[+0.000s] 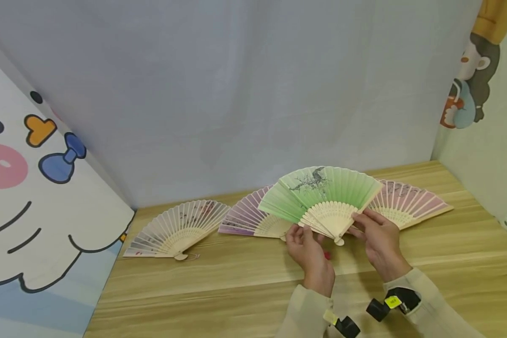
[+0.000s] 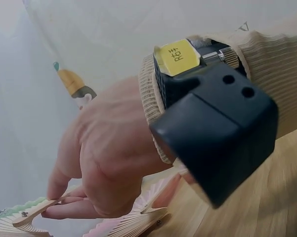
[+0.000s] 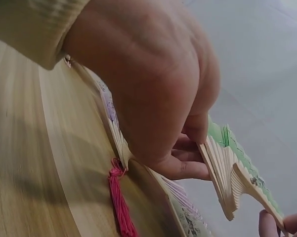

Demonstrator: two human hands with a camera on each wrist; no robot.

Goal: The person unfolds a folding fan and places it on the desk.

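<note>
A spread green folding fan point(image 1: 342, 185) with a dark branch print and pale pierced ribs is held up between both hands, its pivot end towards the person. My left hand point(image 1: 311, 258) pinches the left outer rib near the lower edge, thumb on top. On the opposite side, my right hand point(image 1: 383, 241) pinches the right outer rib between thumb and fingers. In the left wrist view that rib of the green fan point(image 2: 37, 210) lies between the fingertips. A purple fan point(image 1: 247, 216) is partly hidden behind the green one.
Spread on the wooden table point(image 1: 194, 291) are a greyish-white fan point(image 1: 183, 225) at left and a pink fan point(image 1: 410, 202) at right. A red tassel point(image 3: 119, 202) hangs by a fan pivot. A plain cloth wall point(image 1: 236, 94) rises behind, with printed panels on both sides.
</note>
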